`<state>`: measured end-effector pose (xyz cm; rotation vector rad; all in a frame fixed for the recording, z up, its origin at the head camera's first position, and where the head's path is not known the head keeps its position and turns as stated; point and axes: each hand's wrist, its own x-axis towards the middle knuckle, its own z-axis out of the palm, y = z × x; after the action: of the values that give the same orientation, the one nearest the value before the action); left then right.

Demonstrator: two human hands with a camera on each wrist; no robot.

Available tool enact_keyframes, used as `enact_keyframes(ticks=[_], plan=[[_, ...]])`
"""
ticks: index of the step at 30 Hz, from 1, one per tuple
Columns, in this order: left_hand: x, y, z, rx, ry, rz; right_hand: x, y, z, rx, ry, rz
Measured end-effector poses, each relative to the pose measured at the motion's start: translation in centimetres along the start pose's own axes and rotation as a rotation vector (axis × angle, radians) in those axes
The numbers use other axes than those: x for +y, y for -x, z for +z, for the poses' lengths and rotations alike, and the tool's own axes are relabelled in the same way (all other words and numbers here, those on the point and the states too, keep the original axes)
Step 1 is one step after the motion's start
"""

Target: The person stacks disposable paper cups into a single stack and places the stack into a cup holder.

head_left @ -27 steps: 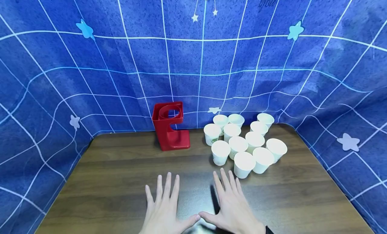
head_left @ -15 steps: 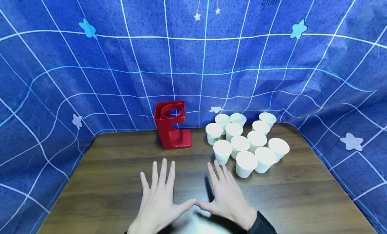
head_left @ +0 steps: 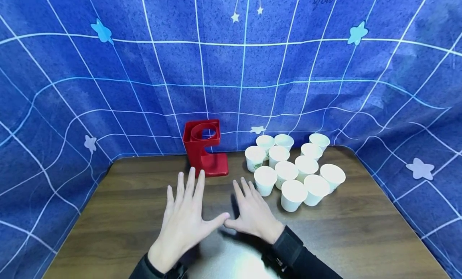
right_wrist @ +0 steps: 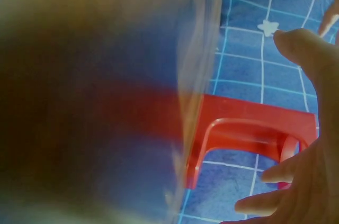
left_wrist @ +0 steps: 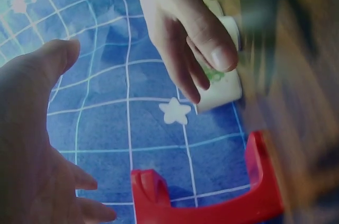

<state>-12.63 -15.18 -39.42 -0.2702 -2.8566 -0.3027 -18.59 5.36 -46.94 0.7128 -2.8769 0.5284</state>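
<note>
Since the earlier frames both hands have advanced from the near edge of the tabletop (head_left: 361,239) toward its far edge, and dark sleeves now show at both wrists. The left hand (head_left: 185,219) is flat, palm down, fingers straight and slightly spread, thumb out to the right; it holds nothing, and its fingertips lie just short of the base of the red cup holder (head_left: 203,148). The right hand (head_left: 252,215) is likewise flat with fingers straight and close together, holding nothing; its thumb tip is near or touching the left thumb tip, which of the two cannot be told. Whether the palms rest on the wood or hover just above it cannot be told. The red cup holder stands upright at the far edge of the tabletop, left of centre, against the blue grid-patterned cloth (head_left: 108,90), its ring opening at the top. The white paper cups (head_left: 292,170), upright and open side up, stand clustered, many touching, at the far right part of the tabletop; the nearest cup (head_left: 265,180) is just beside the right hand's fingertips. The wrist views are blurred; the left wrist view shows the red holder (left_wrist: 212,203) and a cup (left_wrist: 220,89) behind the right hand's fingers.
</note>
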Motion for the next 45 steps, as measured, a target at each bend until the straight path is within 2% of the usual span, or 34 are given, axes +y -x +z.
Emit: enact_keyframes(ticks=[7,14,21,27,30,37,39,42,45], plan=[[-1.1,-2.5,-1.1,0.049,-0.027,0.019,-0.4,-2.7,-0.4,-0.016,0.036,-0.005],[-1.5,-5.9,-2.3,0.095,-0.063,0.048,-1.1,-5.7,-0.8,-0.029,0.016,-0.017],[-2.4,-8.3,-1.6,0.089,-0.026,0.016,-1.4,-8.4,0.9,-0.065,0.019,0.016],[-3.5,-10.6,-1.3,0.104,0.019,-0.017,-1.4,-10.4,1.9,-0.074,-0.049,0.072],[-4.2,-11.5,-1.2,0.136,0.035,-0.028,-1.4,-11.3,2.2,-0.057,-0.051,0.093],[-4.9,-12.7,-0.7,0.357,0.082,-0.032,-0.9,-12.5,3.0,0.103,-0.008,0.08],[-5.0,-12.9,-0.6,0.397,0.107,-0.041,-0.7,-12.7,3.1,0.122,-0.01,0.084],[-5.0,-13.1,-0.8,0.413,0.154,-0.076,-0.5,-13.0,3.2,0.122,-0.007,0.097],[-5.2,-13.3,-1.1,0.378,0.194,-0.127,-0.3,-13.3,3.4,0.118,0.021,0.114]])
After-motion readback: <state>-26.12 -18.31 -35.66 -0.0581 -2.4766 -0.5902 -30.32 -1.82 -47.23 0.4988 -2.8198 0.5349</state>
